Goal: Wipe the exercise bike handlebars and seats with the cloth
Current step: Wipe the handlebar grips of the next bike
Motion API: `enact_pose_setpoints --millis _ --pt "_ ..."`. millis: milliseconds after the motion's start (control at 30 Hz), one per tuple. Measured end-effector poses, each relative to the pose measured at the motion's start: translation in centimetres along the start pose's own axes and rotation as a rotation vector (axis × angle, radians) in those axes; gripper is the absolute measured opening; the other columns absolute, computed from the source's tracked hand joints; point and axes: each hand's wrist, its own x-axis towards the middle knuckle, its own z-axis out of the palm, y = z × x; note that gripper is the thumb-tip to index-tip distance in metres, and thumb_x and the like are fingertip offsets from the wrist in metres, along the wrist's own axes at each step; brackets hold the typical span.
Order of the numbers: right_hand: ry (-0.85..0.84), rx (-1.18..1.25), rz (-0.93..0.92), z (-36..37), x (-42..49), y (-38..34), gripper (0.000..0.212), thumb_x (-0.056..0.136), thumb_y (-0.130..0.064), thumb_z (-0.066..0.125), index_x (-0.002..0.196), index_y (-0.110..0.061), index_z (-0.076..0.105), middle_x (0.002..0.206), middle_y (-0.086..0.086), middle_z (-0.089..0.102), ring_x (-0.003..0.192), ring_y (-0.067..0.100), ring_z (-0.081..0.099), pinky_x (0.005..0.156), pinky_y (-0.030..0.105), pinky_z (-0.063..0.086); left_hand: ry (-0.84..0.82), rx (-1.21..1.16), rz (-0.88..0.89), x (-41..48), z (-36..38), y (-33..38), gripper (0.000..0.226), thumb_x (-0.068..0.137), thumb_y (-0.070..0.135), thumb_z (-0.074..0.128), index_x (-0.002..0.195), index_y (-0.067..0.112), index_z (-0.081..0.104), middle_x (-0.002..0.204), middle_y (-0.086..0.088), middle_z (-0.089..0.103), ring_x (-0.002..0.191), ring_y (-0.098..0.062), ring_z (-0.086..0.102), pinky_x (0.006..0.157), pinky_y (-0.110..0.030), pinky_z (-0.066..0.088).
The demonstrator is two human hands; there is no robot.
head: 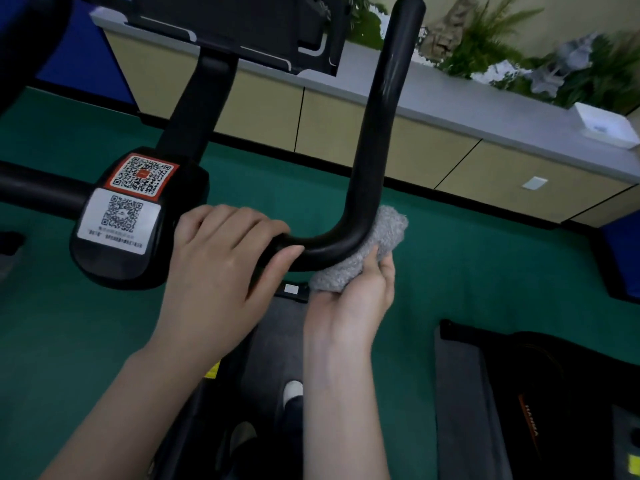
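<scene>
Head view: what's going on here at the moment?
A person is wiping an exercise bike's handlebar. The left hand grips the bar just beside the centre block with the QR stickers. The right hand holds a grey cloth against the outer side of the bend, from below. The seat is not in view.

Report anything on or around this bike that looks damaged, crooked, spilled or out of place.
Nothing stands out. The black handlebar looks unbroken, both QR stickers lie flat on the hub, and the green floor shows no spill. The left hand grips the handlebar; the right hand holds the grey cloth against its bend.
</scene>
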Motion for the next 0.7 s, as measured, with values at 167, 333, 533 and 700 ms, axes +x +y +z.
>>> enact_pose_setpoints --millis 167,333,533,700 --pt "-0.082 -0.132 -0.114 -1.0 -1.0 0.0 0.02 0.096 -0.013 0.053 0.115 -0.011 0.062 0.103 0.007 0.073 0.096 0.019 0.07 0.08 0.033 0.058 0.011 0.027 -0.017 0.1 0.0 0.8 0.039 0.097 0.04 0.042 0.104 0.012 0.068 0.096 0.0 0.064 0.094 -0.022 0.059 0.106 -0.037 0.024" --pt "-0.276 -0.677 -0.745 -0.5 1.5 -2.9 0.016 0.092 0.0 0.056 0.105 -0.008 0.061 0.105 0.012 0.066 0.102 0.025 0.064 0.093 0.041 0.051 0.052 0.002 -0.003 0.4 0.9 2.1 0.035 0.096 0.04 0.048 0.098 0.013 0.071 0.088 0.002 0.066 0.087 -0.021 0.061 0.101 -0.037 0.029" --pt "-0.841 -1.284 -1.2 2.0 3.6 -7.5 0.019 0.084 0.005 0.061 0.096 -0.008 0.068 0.094 -0.014 0.059 0.099 0.023 0.056 0.089 0.019 0.042 0.1 -0.019 -0.021 0.3 1.2 2.0 0.035 0.096 0.043 0.048 0.09 0.017 0.07 0.085 0.007 0.065 0.083 -0.02 0.059 0.086 -0.033 0.029" --pt "-1.331 -1.9 -1.144 7.0 3.3 -10.3 0.017 0.086 -0.001 0.061 0.101 -0.006 0.068 0.093 -0.003 0.064 0.098 0.021 0.048 0.081 0.017 0.034 0.101 -0.032 -0.028 0.3 1.1 2.2 0.035 0.096 0.044 0.049 0.09 0.016 0.07 0.083 0.006 0.065 0.082 -0.02 0.058 0.084 -0.033 0.029"
